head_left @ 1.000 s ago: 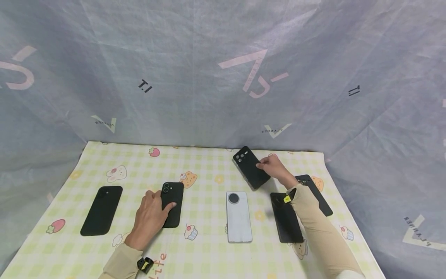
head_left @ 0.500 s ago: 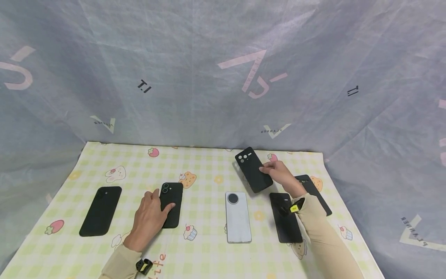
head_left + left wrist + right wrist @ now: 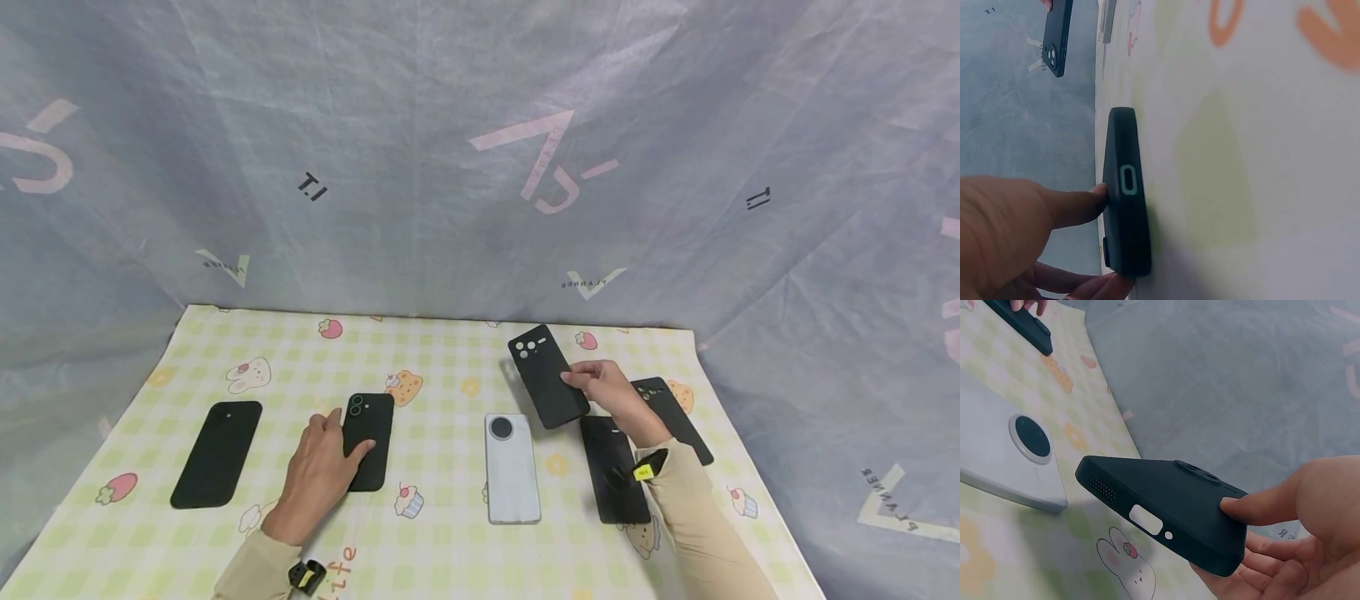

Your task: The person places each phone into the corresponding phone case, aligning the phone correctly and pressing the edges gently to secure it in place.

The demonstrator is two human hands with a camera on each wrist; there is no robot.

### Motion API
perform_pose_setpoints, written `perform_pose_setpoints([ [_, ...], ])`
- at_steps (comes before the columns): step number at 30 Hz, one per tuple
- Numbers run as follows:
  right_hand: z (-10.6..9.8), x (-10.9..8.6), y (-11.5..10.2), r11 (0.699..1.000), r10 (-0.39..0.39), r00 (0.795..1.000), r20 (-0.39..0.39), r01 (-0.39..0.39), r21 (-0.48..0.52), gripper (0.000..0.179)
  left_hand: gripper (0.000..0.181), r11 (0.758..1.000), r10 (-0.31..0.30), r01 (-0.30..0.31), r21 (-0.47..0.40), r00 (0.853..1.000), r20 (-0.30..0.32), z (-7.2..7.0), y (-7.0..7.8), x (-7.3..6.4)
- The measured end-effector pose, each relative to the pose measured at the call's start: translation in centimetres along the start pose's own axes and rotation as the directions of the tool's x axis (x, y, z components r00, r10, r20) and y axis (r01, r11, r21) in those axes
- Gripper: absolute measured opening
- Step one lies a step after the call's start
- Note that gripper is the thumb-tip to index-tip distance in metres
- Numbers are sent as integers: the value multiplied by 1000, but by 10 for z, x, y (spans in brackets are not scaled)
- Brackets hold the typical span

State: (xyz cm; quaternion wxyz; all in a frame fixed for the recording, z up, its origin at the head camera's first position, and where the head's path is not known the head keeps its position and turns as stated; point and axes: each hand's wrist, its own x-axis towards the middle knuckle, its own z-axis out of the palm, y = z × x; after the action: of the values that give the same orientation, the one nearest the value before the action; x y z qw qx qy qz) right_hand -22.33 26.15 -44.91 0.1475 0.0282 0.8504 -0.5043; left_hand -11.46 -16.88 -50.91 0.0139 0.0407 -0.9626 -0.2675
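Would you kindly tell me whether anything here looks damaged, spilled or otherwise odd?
Nothing looks spilled or damaged. One mild oddity: on the grey backdrop, the PLANNER lettering appears mirrored. The black phone case is tilted, but the right hand holds it that way.

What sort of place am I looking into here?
Likely a makeshift booth or staged tabletop workspace: printed grey fabric encloses the back and sides, a cartoon-print checked tablecloth covers the surface, and a white phone lies on it, with a black phone case held nearby.
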Motion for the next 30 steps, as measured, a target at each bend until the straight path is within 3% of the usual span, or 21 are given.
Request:
perform_pose_setpoints([
  [8, 3, -15, 2, 1000, 9, 1000, -3, -9, 27, 44, 79, 999, 14, -13, -39, 999, 32, -2, -2, -1],
  [12, 5, -22, 4, 999, 24, 1000, -11, -24, 36, 45, 79, 997, 53, -52, -49, 998, 20, -2, 1, -6],
  [19, 11, -31, 10, 994, 32, 999, 2, -32, 100, 42, 77, 982, 170, -172, -80, 985, -28, 2, 24, -14],
  [30, 24, -43, 26, 981, 66, 998, 16, -67, 181, 33, 68, 953, 241, -234, -192, 970, 16, 28, 59, -15],
])
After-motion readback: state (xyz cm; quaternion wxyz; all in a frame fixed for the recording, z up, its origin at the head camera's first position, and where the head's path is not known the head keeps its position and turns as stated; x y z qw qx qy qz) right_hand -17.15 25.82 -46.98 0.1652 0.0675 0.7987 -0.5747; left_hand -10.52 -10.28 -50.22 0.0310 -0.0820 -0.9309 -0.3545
